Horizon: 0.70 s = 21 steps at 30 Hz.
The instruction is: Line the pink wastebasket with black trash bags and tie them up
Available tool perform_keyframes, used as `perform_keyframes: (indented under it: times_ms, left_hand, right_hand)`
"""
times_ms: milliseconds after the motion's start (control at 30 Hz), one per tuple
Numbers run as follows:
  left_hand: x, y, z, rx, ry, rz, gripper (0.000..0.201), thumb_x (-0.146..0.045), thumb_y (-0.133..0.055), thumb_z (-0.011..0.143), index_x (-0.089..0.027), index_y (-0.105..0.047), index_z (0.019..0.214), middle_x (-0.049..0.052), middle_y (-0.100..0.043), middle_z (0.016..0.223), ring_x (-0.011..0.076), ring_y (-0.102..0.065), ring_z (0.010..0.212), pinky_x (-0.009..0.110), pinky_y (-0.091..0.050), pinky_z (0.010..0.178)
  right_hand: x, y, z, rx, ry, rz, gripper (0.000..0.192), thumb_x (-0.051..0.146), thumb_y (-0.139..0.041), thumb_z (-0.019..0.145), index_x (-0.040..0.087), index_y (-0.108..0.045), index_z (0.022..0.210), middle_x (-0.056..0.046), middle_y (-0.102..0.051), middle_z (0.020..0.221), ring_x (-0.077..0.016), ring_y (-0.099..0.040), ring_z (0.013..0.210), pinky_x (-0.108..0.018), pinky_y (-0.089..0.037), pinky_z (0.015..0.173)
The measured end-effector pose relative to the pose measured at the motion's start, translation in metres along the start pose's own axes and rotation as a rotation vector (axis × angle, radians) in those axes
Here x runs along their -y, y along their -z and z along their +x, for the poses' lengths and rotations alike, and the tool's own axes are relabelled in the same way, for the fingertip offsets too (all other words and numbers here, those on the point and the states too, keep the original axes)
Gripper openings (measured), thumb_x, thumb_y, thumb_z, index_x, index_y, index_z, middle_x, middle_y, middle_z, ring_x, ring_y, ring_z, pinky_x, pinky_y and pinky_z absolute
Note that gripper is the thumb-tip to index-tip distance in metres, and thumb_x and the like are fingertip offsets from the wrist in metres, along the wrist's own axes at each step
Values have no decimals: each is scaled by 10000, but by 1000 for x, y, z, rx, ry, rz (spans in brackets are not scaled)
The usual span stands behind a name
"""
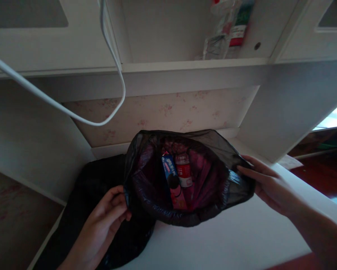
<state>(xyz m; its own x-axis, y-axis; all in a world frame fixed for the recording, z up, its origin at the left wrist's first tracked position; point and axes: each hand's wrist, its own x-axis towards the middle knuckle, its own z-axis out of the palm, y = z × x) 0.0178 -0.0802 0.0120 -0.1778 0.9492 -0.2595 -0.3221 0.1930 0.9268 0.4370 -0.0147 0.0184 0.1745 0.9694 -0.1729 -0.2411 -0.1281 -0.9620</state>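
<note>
**poster1:** Okay so starting at the grip: the left hand is pinching the rim of the black plastic bag at the bag's 9 o'clock edge, fingers curled shut around the film, thumb on top. The right hand has the opposite rim at about 3 o'clock, fingers laid out fairly flat along the outside with the plastic caught under them. Between the two, the mouth of the bag is held wide open.

**poster2:** What's inside? And where does the bag sit?

**poster1:** Inside there's a blue cookie pack standing more or less on end, and just beside it at its 3 o'clock a bottle with a red-and-white label, the two touching or nearly so. Underneath is something pink/red, too dim to call. The bag rests on a white desktop, dead centre of the view, pushed back toward the floral wallpaper panel.

**poster2:** Anything around it?

**poster1:** A dark bundle of fabric or plastic lies under the left hand, at the bag's 8 o'clock, touching it. A white cable loops down at 11 o'clock. Up at 1 o'clock, on the shelf, there's a clear packet with a red-and-green item behind it. Some paper sits at 3 o'clock, past the right hand.
</note>
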Motion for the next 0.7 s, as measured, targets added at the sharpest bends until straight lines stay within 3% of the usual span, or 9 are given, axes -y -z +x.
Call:
perform_keyframes:
  times_ms: [167,300,367,500,633,700]
  left_hand:
    - [-18,-3,-15,-39,7,-133,618,-290,-1069,498,-317,-755,1029,-2,-773,874,192,-711,776,263,-629,665]
    - [-33,-20,-17,32,-13,-143,525,-261,-1062,507,-297,-754,931,-17,-745,820,173,-703,743,244,-626,653]
    - [-37,-27,-16,62,-39,-123,486,-272,-1061,511,-272,-741,877,-24,-724,793,154,-676,706,232,-614,638]
    - [-23,-21,-13,-3,-124,-104,580,-421,-1057,513,-299,-713,964,-32,-724,821,168,-673,707,249,-603,618]
    - [15,2,-10,-56,-187,-41,705,-601,-978,598,-346,-616,1146,-9,-781,909,202,-680,638,317,-572,557]
    - [33,10,-9,-65,-137,-12,699,-637,-935,655,-349,-586,1188,-10,-775,783,222,-674,572,331,-530,526]
  right_hand:
    - [42,-16,-11,1,178,-63,606,344,-1006,617,348,-779,1179,16,-811,1053,-152,-755,789,-159,-637,602]
    - [67,-41,-8,17,327,-32,564,321,-993,536,330,-801,1065,39,-764,1015,-91,-637,529,-162,-527,376]
    - [71,-53,-2,26,379,-33,525,292,-976,547,320,-798,1039,41,-741,1047,-74,-603,503,-166,-504,361]
    - [55,-55,4,83,405,-94,486,414,-920,721,363,-758,1176,5,-729,1207,-143,-707,765,-207,-611,593]
    - [15,-18,-6,34,367,-230,673,566,-863,789,403,-656,1409,-55,-729,1280,-257,-745,1005,-300,-643,749]
    - [-5,3,-15,17,360,-229,753,630,-756,875,425,-518,1559,-61,-780,1141,-263,-760,914,-326,-638,707]
